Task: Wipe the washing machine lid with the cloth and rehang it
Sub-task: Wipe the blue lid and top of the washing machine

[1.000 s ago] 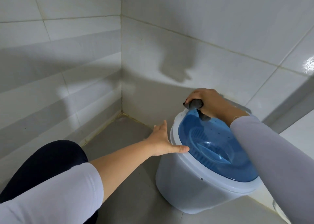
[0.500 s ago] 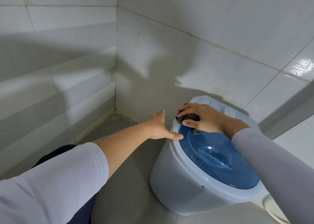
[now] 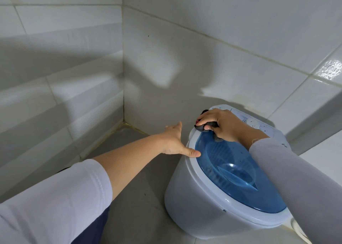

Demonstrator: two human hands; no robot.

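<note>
A small white washing machine (image 3: 194, 205) stands on the floor against the tiled wall. Its round translucent blue lid (image 3: 238, 175) is closed, with a few dark specks on it. My right hand (image 3: 224, 126) presses a dark grey cloth (image 3: 207, 126) onto the far left edge of the lid, where the blue meets the white rim. Most of the cloth is hidden under the fingers. My left hand (image 3: 175, 142) rests open against the left side of the machine's rim, thumb on the white rim, fingers spread.
White tiled walls meet in a corner (image 3: 123, 95) to the left of the machine. Grey floor (image 3: 140, 197) lies between me and the corner. A white control panel (image 3: 253, 122) sits behind the lid. A white curved object (image 3: 299, 230) shows at the lower right edge.
My right hand with the cloth has come down onto the lid's far left edge and stays there. The left hand keeps its hold on the rim. The view has shifted slightly.
</note>
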